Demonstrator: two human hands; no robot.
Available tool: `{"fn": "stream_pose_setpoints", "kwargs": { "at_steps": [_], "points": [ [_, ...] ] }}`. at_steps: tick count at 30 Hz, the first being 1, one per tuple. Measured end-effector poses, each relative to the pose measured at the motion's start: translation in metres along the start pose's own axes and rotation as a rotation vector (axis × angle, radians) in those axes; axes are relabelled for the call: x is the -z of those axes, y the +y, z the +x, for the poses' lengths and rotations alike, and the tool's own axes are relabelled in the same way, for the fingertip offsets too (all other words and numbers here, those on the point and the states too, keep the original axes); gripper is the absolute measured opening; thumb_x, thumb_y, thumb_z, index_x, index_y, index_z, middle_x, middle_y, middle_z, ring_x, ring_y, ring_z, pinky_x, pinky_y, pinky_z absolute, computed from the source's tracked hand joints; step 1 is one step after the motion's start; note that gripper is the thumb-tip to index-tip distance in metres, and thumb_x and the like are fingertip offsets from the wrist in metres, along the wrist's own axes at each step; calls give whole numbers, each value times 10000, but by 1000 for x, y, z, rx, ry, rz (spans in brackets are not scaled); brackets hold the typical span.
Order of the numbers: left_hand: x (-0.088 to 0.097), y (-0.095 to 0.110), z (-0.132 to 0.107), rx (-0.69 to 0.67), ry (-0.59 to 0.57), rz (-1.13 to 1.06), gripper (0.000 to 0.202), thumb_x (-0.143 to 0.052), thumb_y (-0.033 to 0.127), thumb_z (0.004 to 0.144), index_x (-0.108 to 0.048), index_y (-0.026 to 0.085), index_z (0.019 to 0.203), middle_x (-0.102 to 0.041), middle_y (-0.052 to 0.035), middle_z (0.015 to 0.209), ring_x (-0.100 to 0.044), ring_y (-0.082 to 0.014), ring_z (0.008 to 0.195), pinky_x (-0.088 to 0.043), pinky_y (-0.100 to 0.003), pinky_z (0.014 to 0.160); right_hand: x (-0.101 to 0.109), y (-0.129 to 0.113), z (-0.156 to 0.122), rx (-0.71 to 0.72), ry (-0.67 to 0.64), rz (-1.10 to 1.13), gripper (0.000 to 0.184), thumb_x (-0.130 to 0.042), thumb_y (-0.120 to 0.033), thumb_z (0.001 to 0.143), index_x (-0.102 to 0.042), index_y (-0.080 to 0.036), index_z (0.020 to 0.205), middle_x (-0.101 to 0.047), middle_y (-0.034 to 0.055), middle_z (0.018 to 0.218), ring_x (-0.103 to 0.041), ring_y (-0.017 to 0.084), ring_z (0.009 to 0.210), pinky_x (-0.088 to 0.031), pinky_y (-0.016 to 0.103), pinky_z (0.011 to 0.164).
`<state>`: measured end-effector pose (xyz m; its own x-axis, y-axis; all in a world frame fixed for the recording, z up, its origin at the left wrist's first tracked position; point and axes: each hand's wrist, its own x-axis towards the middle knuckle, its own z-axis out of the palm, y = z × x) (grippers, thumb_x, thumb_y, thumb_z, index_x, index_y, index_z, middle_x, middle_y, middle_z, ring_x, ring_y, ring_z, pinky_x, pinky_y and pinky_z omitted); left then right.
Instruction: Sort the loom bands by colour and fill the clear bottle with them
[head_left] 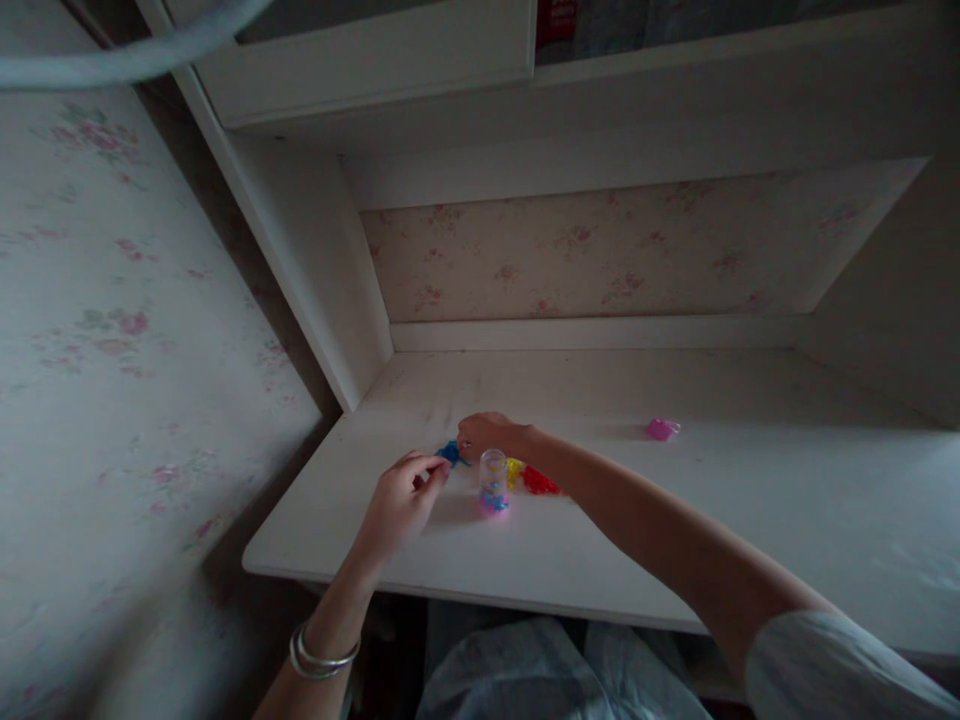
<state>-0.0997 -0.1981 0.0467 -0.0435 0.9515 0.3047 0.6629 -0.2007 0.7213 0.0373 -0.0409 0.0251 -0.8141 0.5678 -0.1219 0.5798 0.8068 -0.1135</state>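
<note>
Over the blue pile of small pieces [451, 453], my right hand [489, 433] is bent down with fingers curled; its fingertips are mostly hidden. Just left of and nearer than that pile, my left hand [401, 498] has thumb and forefinger pinched together, and what lies between them is too small to name. A clear jar [493, 470] with a pinkish bottom stands upright right of my left hand, with some blue pieces low inside. Behind it on the right lie a small yellow pile [514, 472] and a red pile [539, 481], the red one partly under my right forearm.
A pink object [663, 429], perhaps a lid, lies farther right on the white desk [750, 500]. A white side panel [300, 230] rises at the left, and a shelf [390, 75] hangs overhead. A pale curved bar [127, 65] crosses the upper left corner.
</note>
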Motion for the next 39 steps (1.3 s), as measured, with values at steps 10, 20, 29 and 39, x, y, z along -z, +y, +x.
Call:
{"fn": "stream_pose_setpoints", "kwargs": {
  "at_steps": [10, 20, 29, 39],
  "points": [
    [-9, -25, -3, 100, 3, -50, 290, -497, 404, 830, -679, 182, 869, -672, -39, 864, -576, -141, 691, -431, -238, 630, -5, 5, -1, 110, 55, 51, 254, -530, -309, 816, -692, -273, 1009, -646, 49, 976, -586, 178, 865, -404, 214, 638],
    [-19, -43, -8, 169, -15, -21, 284, -492, 408, 830, -677, 195, 864, -685, -21, 850, -585, -138, 670, -438, -241, 641, -3, 16, -8, 28, 233, 293, 221, -587, -292, 797, -731, -212, 943, -680, 17, 848, -601, 123, 757, -396, 178, 637],
    [-29, -47, -3, 22, -8, 236, 213, -460, 288, 857, -650, 196, 888, -661, -39, 875, -602, -141, 786, -438, -241, 748, 16, 3, -73, -131, 609, 980, 229, -624, -348, 761, -709, -164, 869, -673, 35, 826, -583, 117, 727, -434, 223, 668],
    [-43, -23, 18, 24, -51, 508, 230, -416, 327, 892, -628, 247, 926, -625, -26, 944, -599, -146, 854, -419, -238, 760, 36, -34, -125, -127, 645, 1103, 218, -633, -361, 759, -703, -184, 865, -619, 17, 791, -543, 118, 717, -415, 234, 648]
  ]
}}
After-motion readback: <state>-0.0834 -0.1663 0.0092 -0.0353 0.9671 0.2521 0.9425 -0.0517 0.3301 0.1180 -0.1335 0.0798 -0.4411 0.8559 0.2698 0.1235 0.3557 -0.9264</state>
